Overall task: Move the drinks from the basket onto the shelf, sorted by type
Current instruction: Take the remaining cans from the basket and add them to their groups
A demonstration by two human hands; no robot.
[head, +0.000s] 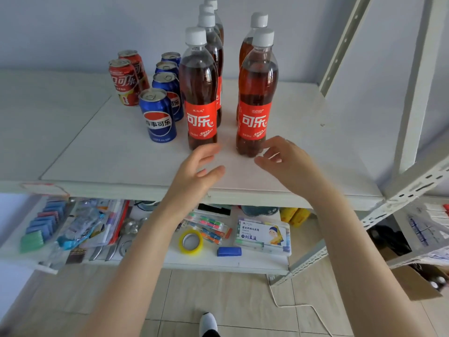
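All upright on white shelf [109, 154], upper centre of frame: two red cans [124, 81] leftmost, four blue cans [159, 117] in row, six white-capped cola bottles [200, 93] in two rows.

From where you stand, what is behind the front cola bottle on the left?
Behind the front left bottle, three more bottles stand in a row, showing white caps and dark shoulders. Their labels and bases are mostly covered, so anything low behind them is hidden.

The bottles [199, 88] are wearing white caps and red labels with white letters, and dark brown drink is showing inside. The blue cans [158, 117] are showing a red, white and blue circle. The red cans [122, 81] are showing white letters. The shelf [109, 152] is looking white.
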